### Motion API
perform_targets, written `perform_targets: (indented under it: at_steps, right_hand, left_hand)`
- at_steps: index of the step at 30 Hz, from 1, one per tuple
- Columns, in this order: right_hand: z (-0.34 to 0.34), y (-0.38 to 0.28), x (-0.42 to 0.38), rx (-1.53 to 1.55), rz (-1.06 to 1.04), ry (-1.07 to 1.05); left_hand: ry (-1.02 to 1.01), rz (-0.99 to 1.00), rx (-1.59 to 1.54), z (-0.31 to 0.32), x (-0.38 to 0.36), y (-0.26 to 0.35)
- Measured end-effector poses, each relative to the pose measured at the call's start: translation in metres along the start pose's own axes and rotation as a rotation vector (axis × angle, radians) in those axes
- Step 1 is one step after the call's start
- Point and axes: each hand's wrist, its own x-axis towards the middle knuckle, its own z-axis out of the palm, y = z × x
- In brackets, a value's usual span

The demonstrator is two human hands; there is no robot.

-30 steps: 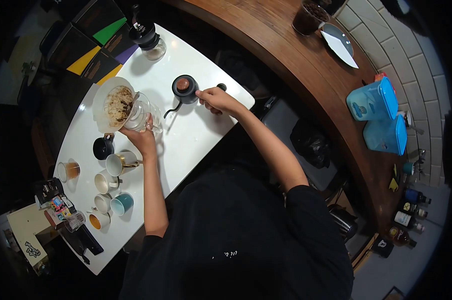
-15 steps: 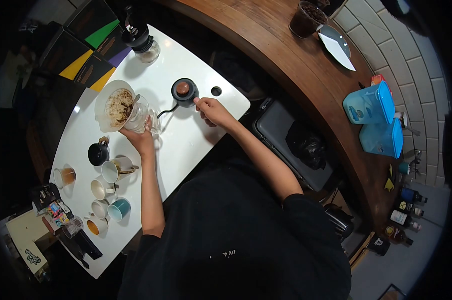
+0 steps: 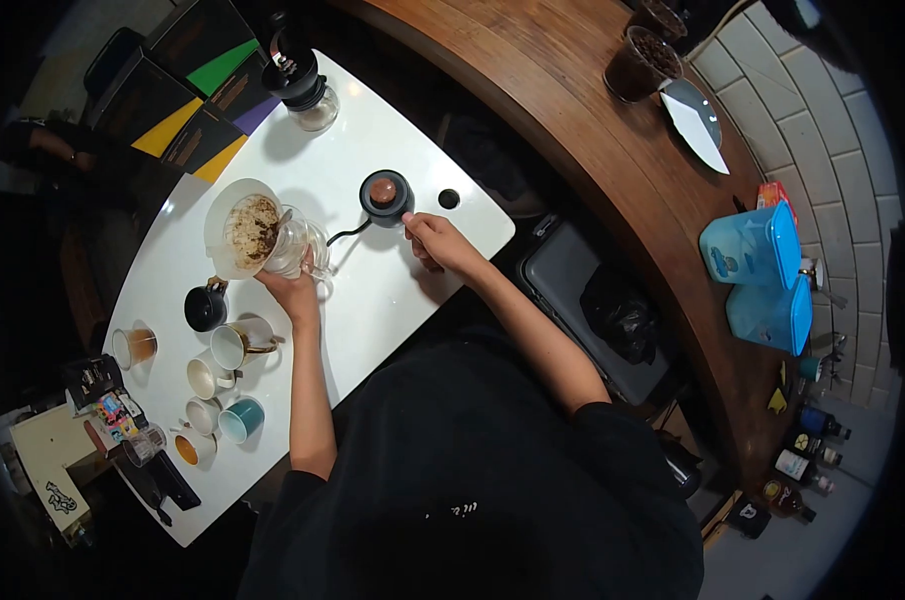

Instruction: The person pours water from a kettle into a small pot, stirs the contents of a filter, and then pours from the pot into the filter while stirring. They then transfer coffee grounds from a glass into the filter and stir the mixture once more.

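Note:
My left hand (image 3: 293, 292) is closed around a clear glass coffee server (image 3: 311, 235), near its handle. The server is tilted to the left together with a dripper holding a white paper filter (image 3: 218, 235). Wet brown coffee grounds (image 3: 253, 228) cling inside the filter, and a spoon-like handle shows at its rim. My right hand (image 3: 443, 245) grips the handle of a black gooseneck kettle (image 3: 378, 212) with a brown lid knob (image 3: 383, 190). The kettle's thin spout points toward the server. Whether the kettle rests on the table is hard to see.
Several cups (image 3: 210, 378) and a black cup (image 3: 206, 308) stand near my left forearm on the white table (image 3: 393, 290). A hand coffee grinder (image 3: 308, 95) is at the far corner. Blue-lidded containers (image 3: 768, 250) stand on the curved wooden counter (image 3: 533, 100) at right.
My view has shifted slightly, so everything sits a little lower and to the right. Both hands keep their holds. Another person's arm now shows at the far left.

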Motion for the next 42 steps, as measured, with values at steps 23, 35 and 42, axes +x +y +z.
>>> perform_targets:
  at_steps: [23, 35, 42]
  right_hand:
    - [-0.005, -0.013, 0.001, 0.188, 0.147, -0.165]
    - [-0.017, -0.027, -0.012, 0.135, -0.052, 0.085]
    - [-0.013, -0.115, -0.043, 0.099, -0.232, 0.008]
  left_hand:
    - [-0.062, 0.088, 0.318, -0.031, -0.047, -0.008]
    - [0.138, 0.613, 0.372, -0.065, -0.047, 0.162]
    - [-0.447, 0.598, 0.389, -0.073, 0.030, 0.215]
